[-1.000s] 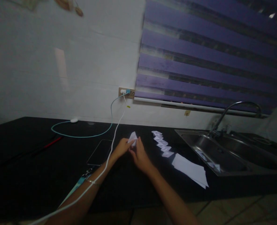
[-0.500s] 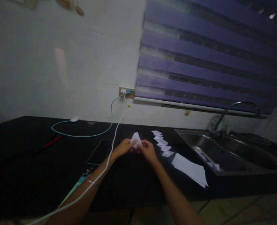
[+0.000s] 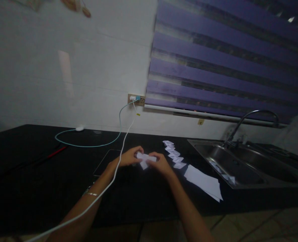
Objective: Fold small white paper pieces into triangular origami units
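Note:
Both of my hands meet over the black counter (image 3: 38,181) and pinch a small folded white paper piece (image 3: 145,160). My left hand (image 3: 129,157) grips its left end with curled fingers. My right hand (image 3: 159,164) grips its right end. The paper lies low, close to the counter top. A row of several small folded white pieces (image 3: 173,154) runs just right of my right hand. A stack of white paper sheets (image 3: 204,182) lies further right, near the counter's front edge.
A dark phone (image 3: 106,162) lies flat left of my left hand, partly behind my forearm. A white cable (image 3: 125,137) and a teal cable (image 3: 88,146) run from the wall socket (image 3: 136,99). A steel sink (image 3: 242,166) with tap (image 3: 255,117) is at right. Something red (image 3: 55,152) lies far left.
The paper piece was held upright as a pointed shape; it is now turned flat and lowered toward the counter. Both hands dropped slightly and spread a little apart along it.

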### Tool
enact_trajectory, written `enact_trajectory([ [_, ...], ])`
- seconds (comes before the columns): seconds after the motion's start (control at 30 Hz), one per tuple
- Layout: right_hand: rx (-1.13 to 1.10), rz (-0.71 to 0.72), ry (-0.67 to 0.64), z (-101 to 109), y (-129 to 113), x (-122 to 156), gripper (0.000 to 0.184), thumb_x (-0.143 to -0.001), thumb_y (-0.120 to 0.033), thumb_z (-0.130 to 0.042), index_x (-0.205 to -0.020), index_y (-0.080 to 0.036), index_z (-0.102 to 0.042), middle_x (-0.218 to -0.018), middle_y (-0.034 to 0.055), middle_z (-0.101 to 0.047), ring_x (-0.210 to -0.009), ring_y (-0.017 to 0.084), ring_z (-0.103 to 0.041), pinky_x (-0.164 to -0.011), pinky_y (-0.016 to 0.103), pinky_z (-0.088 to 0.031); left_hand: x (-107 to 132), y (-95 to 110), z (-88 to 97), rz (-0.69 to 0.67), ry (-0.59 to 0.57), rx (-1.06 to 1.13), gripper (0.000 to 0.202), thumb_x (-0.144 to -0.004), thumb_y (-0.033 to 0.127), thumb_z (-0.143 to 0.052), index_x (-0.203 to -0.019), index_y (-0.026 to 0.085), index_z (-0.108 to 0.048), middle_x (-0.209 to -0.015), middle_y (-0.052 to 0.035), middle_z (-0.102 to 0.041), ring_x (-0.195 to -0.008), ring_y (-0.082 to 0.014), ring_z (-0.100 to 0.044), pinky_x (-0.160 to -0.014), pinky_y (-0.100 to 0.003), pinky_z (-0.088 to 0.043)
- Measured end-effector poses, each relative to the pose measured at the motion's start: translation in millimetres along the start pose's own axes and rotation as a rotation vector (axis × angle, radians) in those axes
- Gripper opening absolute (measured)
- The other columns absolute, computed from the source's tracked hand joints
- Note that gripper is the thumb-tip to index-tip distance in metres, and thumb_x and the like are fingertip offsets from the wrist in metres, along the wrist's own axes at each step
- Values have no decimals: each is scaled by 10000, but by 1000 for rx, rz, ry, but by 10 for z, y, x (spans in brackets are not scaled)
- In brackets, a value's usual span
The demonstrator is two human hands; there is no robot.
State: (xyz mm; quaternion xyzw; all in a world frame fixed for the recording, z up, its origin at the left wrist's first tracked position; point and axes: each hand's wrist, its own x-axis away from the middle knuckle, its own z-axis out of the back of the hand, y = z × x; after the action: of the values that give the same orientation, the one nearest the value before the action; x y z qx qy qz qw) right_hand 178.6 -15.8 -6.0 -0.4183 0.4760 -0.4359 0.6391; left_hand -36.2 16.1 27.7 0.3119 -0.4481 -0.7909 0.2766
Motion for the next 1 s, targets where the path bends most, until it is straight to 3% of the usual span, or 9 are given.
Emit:
enact_trajectory([
  [0.13,24,-58,10,-26,45,9,366,-575,-350,-817,-838,-127,-694,-655,10,-644,-528,121,-551,-484,216,-398,-11,-62,-33,7,-43,-78,258,-735,330,-677,-878,159,-547,-784,13,-560,-701,-133,-526,-611,-222,-396],
  [0.33,110,37,24,-10,15,5,252,-599,-316,-801,-750,-128,-729,-659,16,-659,-589,129,-555,-531,219,-391,-25,-80,-71,-32,-99,-143,286,-753,372,-666,-943,158,-653,-840,-25,-636,-759,-164,-572,-645,-237,-414],
  [0.5,126,1,-24,22,-37,20,256,-621,-336,-782,-731,-110,-731,-602,16,-634,-519,110,-513,-476,213,-352,-34,-79,-27,-24,-101,-138,297,-749,392,-668,-888,135,-721,-779,-41,-671,-733,-172,-596,-635,-237,-413],
  [0.7,-29,-122,-155,99,-1,40,347,-645,-345,-769,-895,-112,-710,-635,38,-677,-533,133,-584,-514,232,-422,-14,-125,58,54,13,-91,362,-755,440,-668,-870,105,-737,-631,-38,-634,-590,-140,-561,-526,-220,-375],
  [0.87,-104,-88,-62,128,-2,25,331,-659,-380,-762,-836,-104,-714,-644,52,-687,-557,134,-600,-558,243,-448,-4,-137,51,85,-59,56,443,-723,426,-716,-1015,94,-690,-611,-17,-614,-488,-93,-514,-458,-191,-354],
  [1.0,-119,-53,-64,129,-59,49,369,-709,-410,-725,-927,-113,-725,-691,62,-700,-590,132,-610,-559,233,-444,-2,-151,56,90,-53,108,462,-748,421,-700,-1067,88,-667,-580,-7,-608,-417,-69,-477,-412,-175,-347],
])
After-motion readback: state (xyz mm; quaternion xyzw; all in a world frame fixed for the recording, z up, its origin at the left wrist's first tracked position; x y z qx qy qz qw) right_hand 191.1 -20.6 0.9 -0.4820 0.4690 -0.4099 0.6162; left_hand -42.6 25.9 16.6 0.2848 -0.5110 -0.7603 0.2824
